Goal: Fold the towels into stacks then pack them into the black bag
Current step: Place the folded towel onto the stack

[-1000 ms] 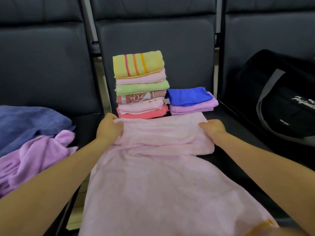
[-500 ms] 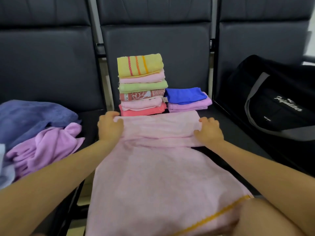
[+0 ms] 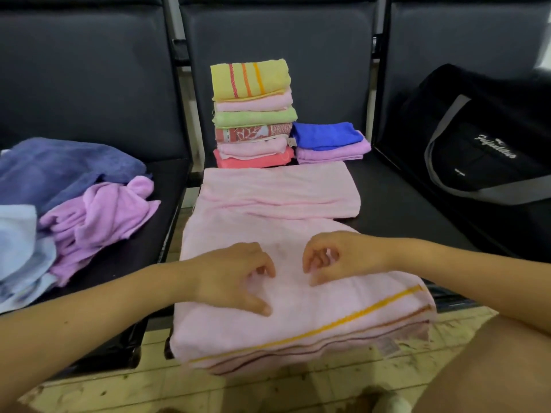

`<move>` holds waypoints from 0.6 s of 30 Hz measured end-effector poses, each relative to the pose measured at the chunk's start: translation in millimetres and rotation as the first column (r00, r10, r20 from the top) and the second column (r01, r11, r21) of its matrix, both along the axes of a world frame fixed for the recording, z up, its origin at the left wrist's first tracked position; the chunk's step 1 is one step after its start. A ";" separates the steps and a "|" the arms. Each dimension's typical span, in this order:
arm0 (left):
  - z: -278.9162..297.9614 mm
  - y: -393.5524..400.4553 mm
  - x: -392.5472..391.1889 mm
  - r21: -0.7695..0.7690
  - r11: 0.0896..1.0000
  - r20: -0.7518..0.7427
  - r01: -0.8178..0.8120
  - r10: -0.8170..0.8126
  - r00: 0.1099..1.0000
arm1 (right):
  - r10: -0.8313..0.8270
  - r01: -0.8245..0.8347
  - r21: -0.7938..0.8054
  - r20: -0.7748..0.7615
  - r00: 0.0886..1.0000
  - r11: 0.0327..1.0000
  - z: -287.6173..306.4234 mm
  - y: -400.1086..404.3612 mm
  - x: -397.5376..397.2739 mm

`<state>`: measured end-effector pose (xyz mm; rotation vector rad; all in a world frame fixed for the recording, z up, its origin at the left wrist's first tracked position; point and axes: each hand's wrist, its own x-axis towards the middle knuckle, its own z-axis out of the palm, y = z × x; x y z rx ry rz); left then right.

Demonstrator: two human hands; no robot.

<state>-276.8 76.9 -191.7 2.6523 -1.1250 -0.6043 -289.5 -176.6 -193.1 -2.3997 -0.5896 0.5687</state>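
A row of dark padded seats (image 3: pixel 396 210) backs the scene. Across the middle seat lies a pale pink towel (image 3: pixel 277 320), its far end folded over and its striped near edge hanging off the front. The left hand (image 3: pixel 235 278) and right hand (image 3: pixel 337 257) hover over it with loosely curled fingers, holding nothing. Beyond it are a tall folded stack (image 3: pixel 253 114) and a short stack (image 3: pixel 328 141); the black bag (image 3: pixel 477 138) sits right, loose towels (image 3: pixel 74 204) left.

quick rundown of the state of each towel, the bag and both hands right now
large pale pink towel: far end folded over, near end draped off the seat
tall towel stack: folded, six high
short blue-and-lilac stack: folded, two high
lilac towel: crumpled
black bag: no towels visible inside
left hand: curled, empty
right hand: curled, empty
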 end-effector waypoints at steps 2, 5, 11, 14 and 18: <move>-7.6 4.3 -2.9 -0.094 0.995 0.054 0.042 -0.037 0.998 | 0.098 -0.094 -0.099 0.035 0.995 0.991 0.7 -2.4 -7.4; -13.0 4.3 -3.9 -0.085 0.993 0.155 0.083 -0.069 0.986 | 0.133 -0.126 -0.130 0.044 0.990 0.983 2.5 -2.9 -10.3; -7.2 4.8 27.0 -0.206 0.978 0.460 0.037 0.064 0.886 | 0.059 0.060 -0.261 0.428 0.902 0.964 0.6 0.0 12.9; -3.0 -2.1 47.0 -0.217 0.971 0.535 -0.097 0.201 0.820 | -0.058 0.242 -0.312 0.499 0.865 0.919 -1.8 6.6 34.1; -6.9 -4.1 70.5 -0.204 0.945 0.507 -0.254 0.324 0.798 | -0.085 0.296 -0.349 0.511 0.855 0.889 -12.2 19.2 46.2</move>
